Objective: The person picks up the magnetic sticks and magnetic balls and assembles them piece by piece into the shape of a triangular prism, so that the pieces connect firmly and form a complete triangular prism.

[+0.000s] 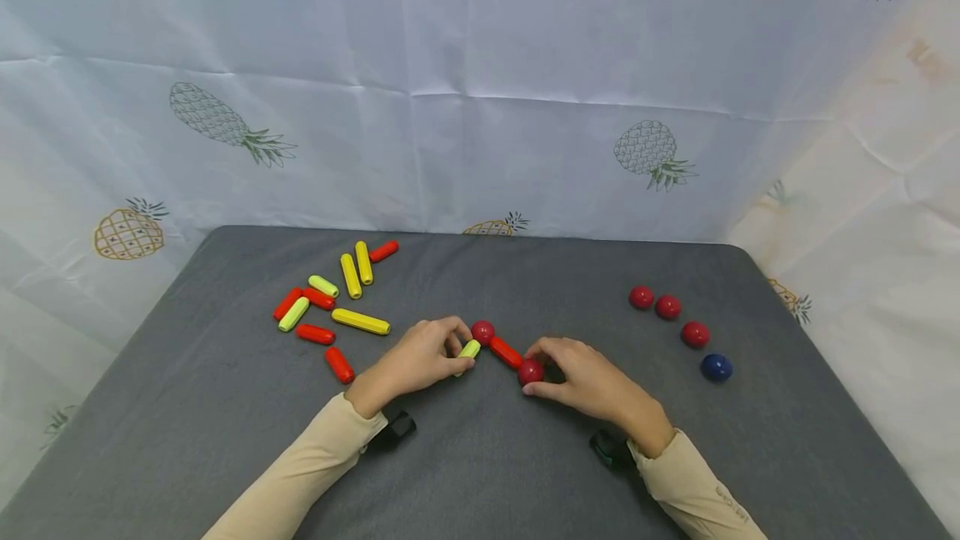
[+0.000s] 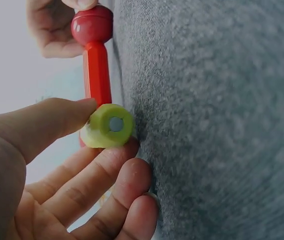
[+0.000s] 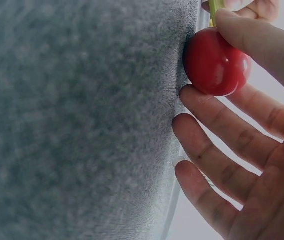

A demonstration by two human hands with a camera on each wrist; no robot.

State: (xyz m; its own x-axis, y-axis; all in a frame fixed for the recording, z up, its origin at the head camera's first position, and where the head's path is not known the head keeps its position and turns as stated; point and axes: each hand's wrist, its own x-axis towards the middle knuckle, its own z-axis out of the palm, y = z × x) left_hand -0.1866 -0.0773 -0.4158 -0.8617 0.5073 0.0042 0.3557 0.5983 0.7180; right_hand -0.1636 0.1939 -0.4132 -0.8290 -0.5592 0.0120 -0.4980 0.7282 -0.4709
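Note:
My left hand [image 1: 422, 353] pinches a short yellow-green rod [image 1: 469, 349] between thumb and fingers; a grey disc shows in its end [image 2: 116, 124] in the left wrist view. The rod's far end is at a red ball [image 1: 483, 332]. From that ball a red rod [image 1: 507, 352] runs toward me and to the right, up to a second red ball [image 1: 530, 371]. My right hand [image 1: 588, 379] holds this second ball between thumb and fingers, low over the grey cloth; its other fingers are spread in the right wrist view [image 3: 216, 150].
On the left lie several loose red rods [image 1: 339, 365], short yellow-green rods [image 1: 293, 314] and longer yellow rods [image 1: 361, 322]. To the right are 3 red balls [image 1: 695, 334] and a blue ball [image 1: 717, 367]. A pineapple-print curtain [image 1: 450, 148] hangs behind the grey table [image 1: 480, 473].

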